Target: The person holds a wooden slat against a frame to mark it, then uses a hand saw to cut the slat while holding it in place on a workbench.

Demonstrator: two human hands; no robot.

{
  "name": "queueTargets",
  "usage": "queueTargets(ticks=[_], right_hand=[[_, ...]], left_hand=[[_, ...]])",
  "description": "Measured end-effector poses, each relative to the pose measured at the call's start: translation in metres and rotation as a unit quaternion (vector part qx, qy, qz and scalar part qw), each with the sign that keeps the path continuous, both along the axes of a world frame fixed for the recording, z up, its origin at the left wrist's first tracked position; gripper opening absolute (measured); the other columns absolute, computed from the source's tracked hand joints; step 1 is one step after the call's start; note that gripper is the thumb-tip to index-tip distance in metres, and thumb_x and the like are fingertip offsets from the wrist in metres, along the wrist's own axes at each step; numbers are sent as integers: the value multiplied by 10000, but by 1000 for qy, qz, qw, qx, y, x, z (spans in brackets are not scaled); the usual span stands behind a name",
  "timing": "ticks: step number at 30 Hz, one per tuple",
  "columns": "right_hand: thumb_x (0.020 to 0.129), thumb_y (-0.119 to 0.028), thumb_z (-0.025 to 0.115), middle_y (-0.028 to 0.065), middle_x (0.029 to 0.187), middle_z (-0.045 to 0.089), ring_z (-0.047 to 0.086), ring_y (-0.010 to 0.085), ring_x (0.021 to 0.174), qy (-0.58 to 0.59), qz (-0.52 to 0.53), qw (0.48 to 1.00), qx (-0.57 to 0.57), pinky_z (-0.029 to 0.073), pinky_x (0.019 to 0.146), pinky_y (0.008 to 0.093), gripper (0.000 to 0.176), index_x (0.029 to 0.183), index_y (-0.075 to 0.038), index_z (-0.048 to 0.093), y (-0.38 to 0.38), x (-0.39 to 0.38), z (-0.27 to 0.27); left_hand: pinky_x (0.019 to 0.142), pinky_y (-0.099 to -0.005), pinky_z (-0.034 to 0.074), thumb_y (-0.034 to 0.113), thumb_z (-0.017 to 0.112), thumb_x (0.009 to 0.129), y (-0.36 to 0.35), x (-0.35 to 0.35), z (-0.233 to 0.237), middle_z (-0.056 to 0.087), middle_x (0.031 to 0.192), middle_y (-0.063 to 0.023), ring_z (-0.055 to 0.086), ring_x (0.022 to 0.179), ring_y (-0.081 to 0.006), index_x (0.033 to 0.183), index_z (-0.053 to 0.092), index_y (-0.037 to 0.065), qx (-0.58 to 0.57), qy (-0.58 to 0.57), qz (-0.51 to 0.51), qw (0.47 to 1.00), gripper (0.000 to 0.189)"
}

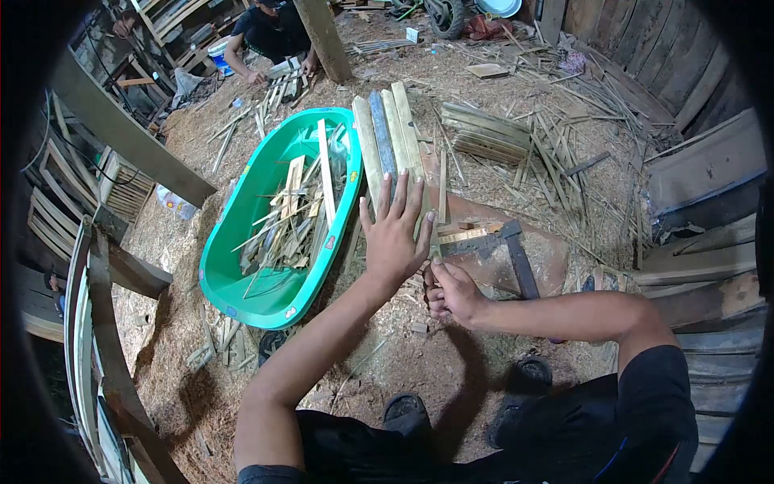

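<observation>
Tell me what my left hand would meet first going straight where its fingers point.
The bamboo slats: your left hand lies on them, fingers pointing along them, so it would slide further over them. Beyond looks like littered ground, depth unclear.

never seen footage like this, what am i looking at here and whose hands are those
There is no machine here. The single picture comes from a camera worn on a person's head, looking down at their own two bare hands. The left hand lies flat, palm down, on a row of long slats. The right hand is closed in a fist at the lower end of a thin strip; what exactly it grips is hidden. Beside the slats stands a green tub holding wood scraps. The ground is covered in sawdust. At the top, another person handles more strips.
</observation>
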State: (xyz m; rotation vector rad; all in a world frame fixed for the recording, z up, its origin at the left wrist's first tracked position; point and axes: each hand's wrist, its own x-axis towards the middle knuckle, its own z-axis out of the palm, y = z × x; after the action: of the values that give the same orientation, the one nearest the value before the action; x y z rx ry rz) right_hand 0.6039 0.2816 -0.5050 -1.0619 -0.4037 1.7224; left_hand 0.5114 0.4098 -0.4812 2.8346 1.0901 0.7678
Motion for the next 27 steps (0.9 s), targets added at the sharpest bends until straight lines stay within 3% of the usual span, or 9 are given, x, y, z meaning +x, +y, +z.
queueTargets(ticks=[7,13,19,27], right_hand=[[1044,-485,365,-22,646,303,299,102,505,5,1,1000,1,327,472,265,383,939,-118,400,3,2,-7],[1026,-394,373,25,704,353,340,121,539,-9,-73,996,-50,337,470,271,239,993,-159,399,2,-8,-5],[1020,-341,353,42,732,388,372,129,556,-52,-69,995,-43,353,470,284,190,1029,-154,388,2,-6,-12],[1023,-304,338,37,722,363,341,120,534,-12,-49,999,-22,325,458,277,152,977,-162,365,4,0,-18]], left_hand=[[1137,-654,138,398,458,995,3,1,-3,287,1595,-93,185,1498,-309,1517,360,189,4,-7,3,1000,570],[1152,-617,117,362,474,990,3,0,-1,285,1594,-109,190,1492,-340,1519,358,182,-3,-14,-4,1000,570],[1145,-633,128,378,468,992,5,1,-2,292,1592,-97,193,1493,-327,1520,354,185,-3,-17,-4,1000,574],[1136,-651,143,396,463,993,6,2,-3,299,1590,-95,204,1492,-317,1513,367,191,1,-20,2,1000,567]])
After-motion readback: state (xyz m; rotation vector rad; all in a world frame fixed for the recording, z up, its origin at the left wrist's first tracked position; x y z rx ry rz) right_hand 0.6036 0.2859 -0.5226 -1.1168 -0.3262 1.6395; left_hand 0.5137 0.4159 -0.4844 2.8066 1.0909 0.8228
